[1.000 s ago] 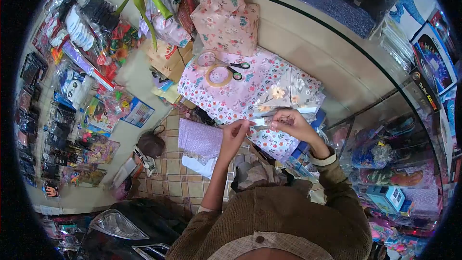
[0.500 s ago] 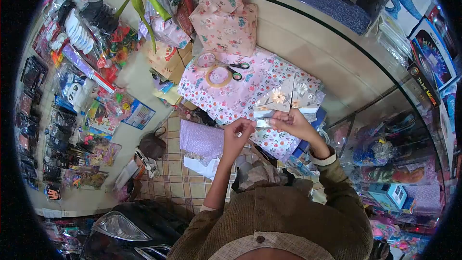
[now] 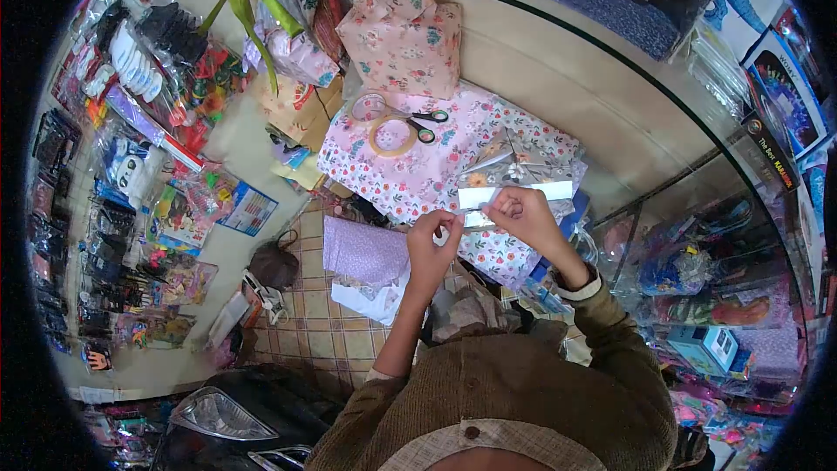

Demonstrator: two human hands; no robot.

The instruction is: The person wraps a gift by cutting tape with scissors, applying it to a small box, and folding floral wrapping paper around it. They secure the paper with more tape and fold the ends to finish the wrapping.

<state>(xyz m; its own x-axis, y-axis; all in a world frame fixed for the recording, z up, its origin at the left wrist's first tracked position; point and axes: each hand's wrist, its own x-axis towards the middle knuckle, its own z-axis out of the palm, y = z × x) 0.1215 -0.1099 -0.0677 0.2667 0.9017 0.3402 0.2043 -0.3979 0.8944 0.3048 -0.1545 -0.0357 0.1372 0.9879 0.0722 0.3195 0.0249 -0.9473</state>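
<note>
A parcel in grey floral wrapping paper (image 3: 506, 176) lies on the right part of a pink and white flowered sheet (image 3: 349, 153). A white strip of the paper's folded edge (image 3: 553, 192) shows along its near side. My right hand (image 3: 523, 214) has thumb and fingers pinched at this edge, near the middle. My left hand (image 3: 434, 240) is closed in a pinch just left of the parcel's near corner; I cannot tell what is between its fingertips. Scissors (image 3: 426, 126) with black and green handles and a roll of tape (image 3: 392, 137) lie farther back on the sheet.
Behind the sheet stands a pink floral wrapped package (image 3: 405, 48). A glass counter edge (image 3: 602, 39) curves round the back and right. Lilac patterned paper (image 3: 364, 249) lies near my left forearm. Packaged goods (image 3: 139, 166) hang at the left, and a motorbike headlight (image 3: 222, 414) is at lower left.
The white strip of the wrapping paper now stands out wider, and the floral flap above it has shifted. Both hands stay pinched close to the parcel's near edge.
</note>
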